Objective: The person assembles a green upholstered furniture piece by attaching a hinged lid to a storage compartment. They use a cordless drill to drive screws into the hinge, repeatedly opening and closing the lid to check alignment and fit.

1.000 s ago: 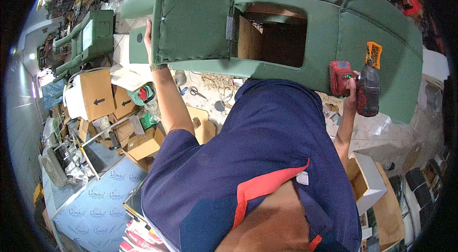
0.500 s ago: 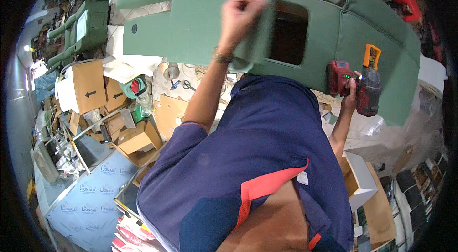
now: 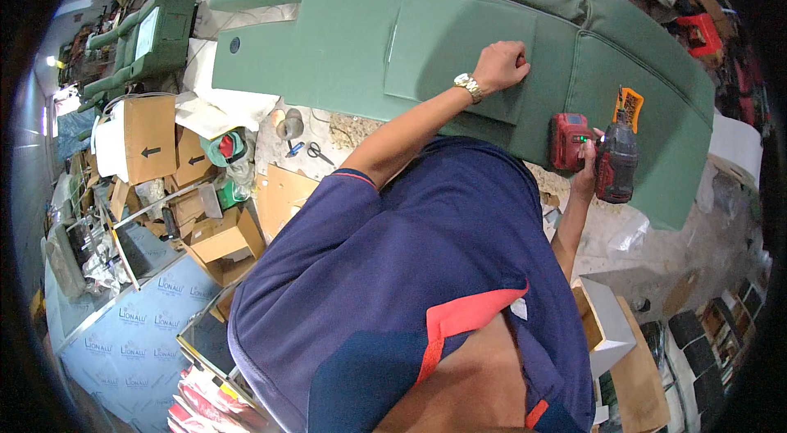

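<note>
A long curved green upholstered seat (image 3: 344,39) lies across the far side in front of me. On it rests a flat green padded panel (image 3: 443,47), tilted slightly. My left hand (image 3: 502,68) is closed over the panel's right side, its fingers curled under; anything inside them is hidden. A watch circles that wrist. My right hand (image 3: 585,164) grips a red and black cordless drill (image 3: 617,166) by the handle, with its red battery (image 3: 567,142) to the left and the tip pointing away. An orange item (image 3: 631,102) shows behind the tip, its kind unclear.
Scissors (image 3: 320,152) and a small blue tool (image 3: 295,149) lie on the floor at left. Cardboard boxes (image 3: 150,134) and a blue-filmed panel (image 3: 135,343) stand farther left. Another green seat (image 3: 164,35) is at far left. A white box (image 3: 605,326) stands at lower right.
The raised green panel has come down over the dark opening in the seat. My left hand has moved right and slightly nearer. My right hand still holds the drill, shifted slightly left.
</note>
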`<act>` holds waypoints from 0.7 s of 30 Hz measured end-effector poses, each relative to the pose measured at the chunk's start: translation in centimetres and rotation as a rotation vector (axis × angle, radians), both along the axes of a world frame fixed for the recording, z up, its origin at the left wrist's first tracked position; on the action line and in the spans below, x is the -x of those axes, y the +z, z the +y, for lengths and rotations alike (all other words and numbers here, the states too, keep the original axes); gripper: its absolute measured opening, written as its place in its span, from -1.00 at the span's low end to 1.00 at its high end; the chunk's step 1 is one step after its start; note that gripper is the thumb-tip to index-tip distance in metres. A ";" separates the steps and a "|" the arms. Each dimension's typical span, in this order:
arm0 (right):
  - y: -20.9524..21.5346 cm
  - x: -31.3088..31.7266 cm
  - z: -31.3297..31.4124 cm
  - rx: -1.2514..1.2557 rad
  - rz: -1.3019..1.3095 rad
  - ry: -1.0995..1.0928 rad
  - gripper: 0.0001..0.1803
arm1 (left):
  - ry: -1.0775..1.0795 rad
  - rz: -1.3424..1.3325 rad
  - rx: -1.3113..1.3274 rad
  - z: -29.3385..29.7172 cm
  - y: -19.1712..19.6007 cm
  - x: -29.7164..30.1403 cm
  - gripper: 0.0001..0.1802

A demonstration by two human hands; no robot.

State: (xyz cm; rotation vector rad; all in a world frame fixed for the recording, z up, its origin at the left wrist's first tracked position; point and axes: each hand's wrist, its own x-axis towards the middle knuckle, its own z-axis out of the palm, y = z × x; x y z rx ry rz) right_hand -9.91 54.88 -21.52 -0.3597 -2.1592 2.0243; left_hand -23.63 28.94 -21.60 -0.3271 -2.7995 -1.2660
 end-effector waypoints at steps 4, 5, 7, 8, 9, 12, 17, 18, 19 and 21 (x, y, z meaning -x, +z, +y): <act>0.4 0.0 -0.4 -0.058 -0.021 -0.013 -0.64 | 0.053 0.051 -0.280 -5.2 6.3 0.1 -0.79; 0.6 0.1 -0.6 -0.075 -0.011 -0.027 -0.64 | 0.078 0.106 -0.317 -8.0 8.0 -0.1 -0.78; 0.9 -0.1 -1.0 -0.030 -0.004 -0.063 -0.65 | 0.148 -0.049 -0.528 -15.2 11.6 -1.1 -0.85; 0.9 -0.1 -1.2 -0.019 0.024 -0.056 -0.66 | 0.222 -0.012 -0.558 -18.8 13.1 -1.3 -0.88; 0.8 -0.1 -1.2 -0.025 0.021 -0.073 -0.67 | 0.332 -0.020 -0.630 -22.0 14.2 -1.8 -0.85; 0.1 0.0 -0.6 -0.035 0.034 -0.029 -0.66 | 0.363 -0.076 -0.691 -31.0 15.7 -3.3 -0.77; -0.7 -0.3 0.2 -0.056 -0.050 0.019 -0.63 | 0.532 -0.298 -1.146 -38.7 13.0 -5.3 -0.53; -0.6 -0.4 0.1 -0.077 -0.057 0.027 -0.63 | 0.619 -0.339 -1.228 -39.4 12.7 -5.3 -0.50; -0.5 -0.3 -0.1 -0.093 -0.052 0.025 -0.62 | 0.520 -0.353 -1.285 -39.6 12.3 -5.6 -0.39; -0.2 -0.4 -0.4 -0.098 -0.030 -0.001 -0.62 | 0.562 -0.268 -1.008 -39.6 12.5 -5.8 -0.33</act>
